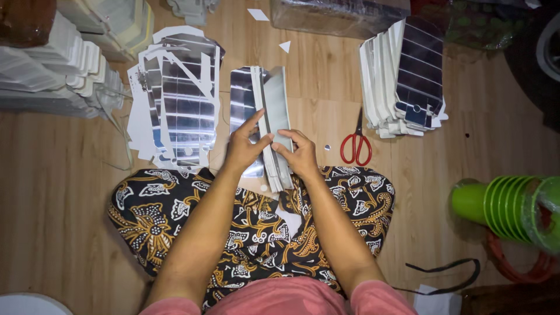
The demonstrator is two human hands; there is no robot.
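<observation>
1. On the wooden floor (pixel 70 192), directly ahead of the seated person's patterned lap cloth (pixel 256 233), lies a stack of silver cardboard sheets (pixel 265 116): glossy and mirror-like on the face, white at the cut edges, long and narrow in outline.
2. Left hand (pixel 244 146): fingers curled over the near left part of the stack, the index finger stretched out along a sheet edge, pinching the top sheets against the thumb.
3. Right hand (pixel 300 153): closed on the near right edge of the same stack, thumb on top, fingers underneath. Both hands grip the lower end of the stack; its far end reaches away from the person and rests on the floor.
4. Left of the stack: a loose heap of cut silver sheets (pixel 178 99), die-cut with white frames and window-like openings.
5. Far left: tall bundles of white folded card (pixel 52 70), edges ribbed.
6. Right of the stack: red-handled scissors (pixel 357 143), lying closed, well apart from the right hand.
7. Beyond the scissors: a fanned pile of dark panelled sheets (pixel 408 76), white-backed.
8. Lower right: nested green plastic cups (pixel 510 207) on their side; contents cannot be told.
</observation>
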